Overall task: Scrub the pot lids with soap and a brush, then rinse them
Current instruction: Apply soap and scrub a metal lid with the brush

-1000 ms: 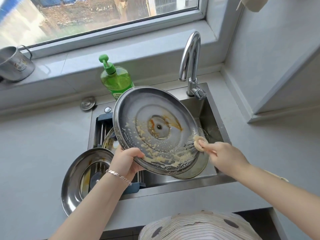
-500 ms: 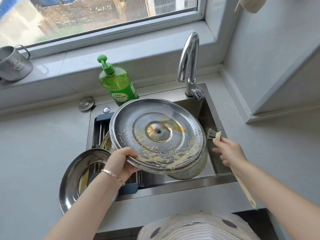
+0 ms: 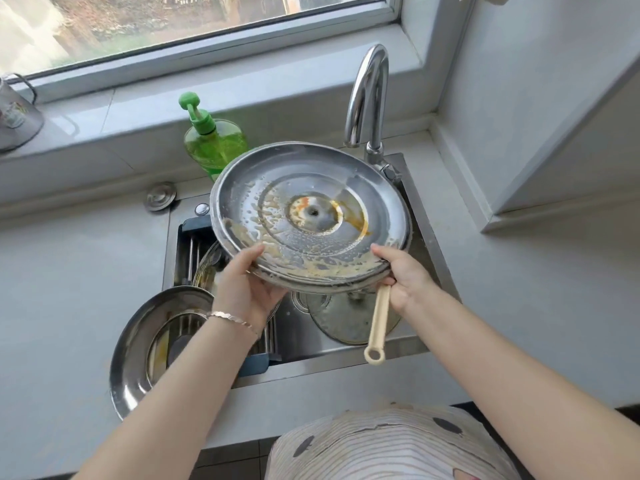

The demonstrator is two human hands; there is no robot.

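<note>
Nearest, one striped garment [image 3: 391,445] fills the lower edge, cut off by the frame; two bare forearms reach from it over the sink [image 3: 329,367]. The left hand [image 3: 246,289] grips the near-left rim of the soapy lid [image 3: 311,209], thumb on top and fingers curled beneath. The right hand [image 3: 405,275] pinches the near-right rim under its thumb, its lower fingers curled round the one brush [image 3: 377,323]; the cream handle hangs down, and the head is hidden behind the lid. That lid is held tilted above the basin, below the single tap [image 3: 367,95], with foam and brown residue on its upturned face. Three lids count plainly: this one, a second steel lid [image 3: 128,358] leaning at the sink's left edge, and a glass lid [image 3: 343,323] lying in the basin; a fourth may sit behind the left hand, too covered to tell. Farther back stand one green soap bottle [image 3: 214,143], partly masked by the lid; one sink plug [image 3: 160,196]; one mug [image 3: 17,112], cut off at the left.
</note>
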